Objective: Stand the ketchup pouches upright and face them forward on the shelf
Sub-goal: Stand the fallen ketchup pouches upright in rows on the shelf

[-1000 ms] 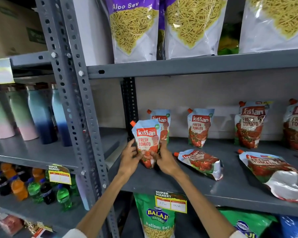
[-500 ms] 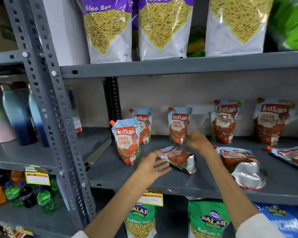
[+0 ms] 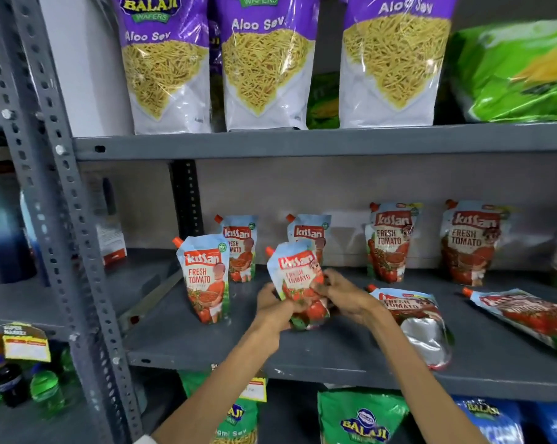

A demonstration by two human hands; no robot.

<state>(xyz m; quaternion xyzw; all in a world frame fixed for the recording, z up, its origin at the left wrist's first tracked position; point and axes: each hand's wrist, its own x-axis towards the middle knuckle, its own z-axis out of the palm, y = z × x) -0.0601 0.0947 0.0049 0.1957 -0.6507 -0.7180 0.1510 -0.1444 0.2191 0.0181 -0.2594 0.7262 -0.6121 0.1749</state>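
Observation:
Both my hands hold one ketchup pouch [image 3: 298, 280] nearly upright, label toward me, just above the grey shelf [image 3: 302, 350]. My left hand [image 3: 274, 307] grips its lower left side and my right hand [image 3: 342, 294] its right side. A ketchup pouch [image 3: 205, 277] stands upright at the front left. Several more stand along the back, such as one pouch [image 3: 241, 246] and a larger one [image 3: 389, 241]. Two pouches lie flat: one [image 3: 413, 318] right of my hands, another [image 3: 527, 315] at the far right.
Aloo Sev bags [image 3: 264, 62] fill the shelf above, with a green bag [image 3: 514, 72] at the right. A perforated grey upright [image 3: 65, 219] stands at the left, bottles [image 3: 46, 392] beyond it. Snack bags [image 3: 363, 418] sit below the shelf.
My hands let go of the left front pouch, which now stands alone. They moved right, took the flat pouch beside it and raised it nearly upright. The view shifted right.

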